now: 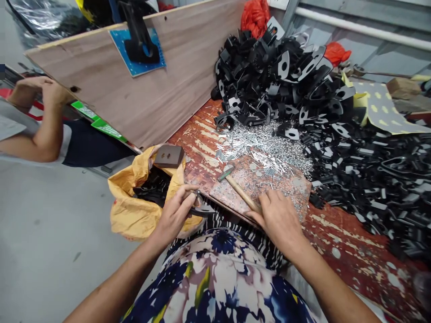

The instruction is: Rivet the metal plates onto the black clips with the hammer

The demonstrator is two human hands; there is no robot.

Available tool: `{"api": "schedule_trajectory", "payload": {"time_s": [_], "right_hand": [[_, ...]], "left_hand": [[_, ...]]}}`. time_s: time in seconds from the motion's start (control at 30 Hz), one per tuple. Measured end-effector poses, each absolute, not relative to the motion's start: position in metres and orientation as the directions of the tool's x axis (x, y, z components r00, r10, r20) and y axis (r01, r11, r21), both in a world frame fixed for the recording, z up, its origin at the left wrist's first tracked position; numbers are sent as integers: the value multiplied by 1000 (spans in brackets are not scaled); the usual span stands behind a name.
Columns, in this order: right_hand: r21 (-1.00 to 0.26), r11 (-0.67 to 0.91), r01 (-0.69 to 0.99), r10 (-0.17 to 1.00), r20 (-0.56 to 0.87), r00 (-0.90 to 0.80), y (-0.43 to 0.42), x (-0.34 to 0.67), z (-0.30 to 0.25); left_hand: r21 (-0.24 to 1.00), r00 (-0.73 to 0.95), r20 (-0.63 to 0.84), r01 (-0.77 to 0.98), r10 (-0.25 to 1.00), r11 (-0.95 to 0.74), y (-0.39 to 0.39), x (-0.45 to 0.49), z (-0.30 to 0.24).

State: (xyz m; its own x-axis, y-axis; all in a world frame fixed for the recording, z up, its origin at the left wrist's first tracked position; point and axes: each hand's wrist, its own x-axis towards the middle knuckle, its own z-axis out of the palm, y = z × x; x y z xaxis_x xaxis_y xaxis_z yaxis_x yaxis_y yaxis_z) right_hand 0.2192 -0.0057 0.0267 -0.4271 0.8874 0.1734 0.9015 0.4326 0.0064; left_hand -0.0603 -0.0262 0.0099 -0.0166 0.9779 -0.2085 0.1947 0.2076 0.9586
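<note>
At lower centre, the left hand (pixel 175 211) pinches a black plastic part (pixel 202 207) above a yellow bag (pixel 129 211). The right hand (pixel 278 215) lies on the hammer's (pixel 237 188) wooden handle on a worn board (pixel 286 181) (strewn with small silver pins (pixel 266 150)). Black parts (pixel 279 80) are heaped at upper right.

Shiny metal pins (pixel 266 150); wooden hammer handle (pixel 243 194).

hammer (pixel 239 190): 1
yellow sack (pixel 134 211): 1, at 9 o'clock
black plastic clips (pixel 283 80): too many to count
metal pins (pixel 266 150): uncountable heap
</note>
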Motion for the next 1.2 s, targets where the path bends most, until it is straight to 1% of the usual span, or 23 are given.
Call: {"api": "schedule_trajectory", "payload": {"time_s": [0.03,0.07,0.17,0.23,0.27,0.3,0.37,0.47,0.5,0.57,0.67,0.7,0.77,0.83,0.87,0.93,1.03,1.1,1.17,1.2], "right_hand": [[37,421,907,894,154,-421,-7,226,21],[29,419,908,898,132,-419,-8,232,15],[-76,367,927,930,58,-363,-13,242,4],[-141,332,933,943,23,-332,-16,247,5],[-166,339,926,940,29,-339,-18,249,9],[-189,365,912,931,57,-361,-20,252,13],[-227,433,872,900,167,-403,-24,256,24],[-288,489,823,856,342,-388,-30,257,33],[-298,500,813,844,379,-380,-32,256,33],[-263,524,810,824,395,-405,-33,250,28],[-156,545,823,815,329,-477,-34,243,20],[-152,543,826,815,331,-475,-34,242,20],[-188,531,826,813,388,-435,-35,243,21],[-211,531,821,811,407,-420,-36,244,24],[-211,534,819,815,387,-432,-36,244,23],[-219,529,820,836,299,-460,-36,243,20],[-324,474,819,880,180,-439,-33,239,13],[-373,440,817,898,151,-414,-29,236,10],[-337,435,835,900,175,-398,-25,233,9],[-306,438,845,898,193,-395,-23,233,10]], "left_hand": [[959,-10,-236,159,972,234,-23,-61,7],[961,-5,-245,130,969,244,-19,-58,3],[974,-14,-205,100,979,205,-7,-42,-13],[978,-31,-165,126,986,167,1,-31,-22],[978,-41,-150,143,988,154,4,-27,-26],[977,-52,-141,157,989,148,6,-25,-28],[974,-72,-135,171,988,146,9,-24,-31],[973,-102,-133,176,986,150,10,-25,-33],[973,-110,-133,175,985,151,10,-25,-34],[973,-121,-130,173,984,150,10,-25,-34],[974,-122,-129,170,984,148,10,-24,-32],[974,-119,-130,170,984,149,11,-24,-32],[973,-113,-136,172,984,154,11,-25,-32],[971,-114,-138,183,984,157,11,-26,-33],[969,-115,-137,188,984,157,11,-26,-34],[968,-110,-134,196,985,153,11,-27,-35],[973,-65,-126,186,990,136,11,-29,-28],[970,-41,-109,212,993,115,11,-37,-17],[925,-113,-47,371,992,86,11,-56,-4],[871,-164,-12,484,986,91,11,-71,1]]}}
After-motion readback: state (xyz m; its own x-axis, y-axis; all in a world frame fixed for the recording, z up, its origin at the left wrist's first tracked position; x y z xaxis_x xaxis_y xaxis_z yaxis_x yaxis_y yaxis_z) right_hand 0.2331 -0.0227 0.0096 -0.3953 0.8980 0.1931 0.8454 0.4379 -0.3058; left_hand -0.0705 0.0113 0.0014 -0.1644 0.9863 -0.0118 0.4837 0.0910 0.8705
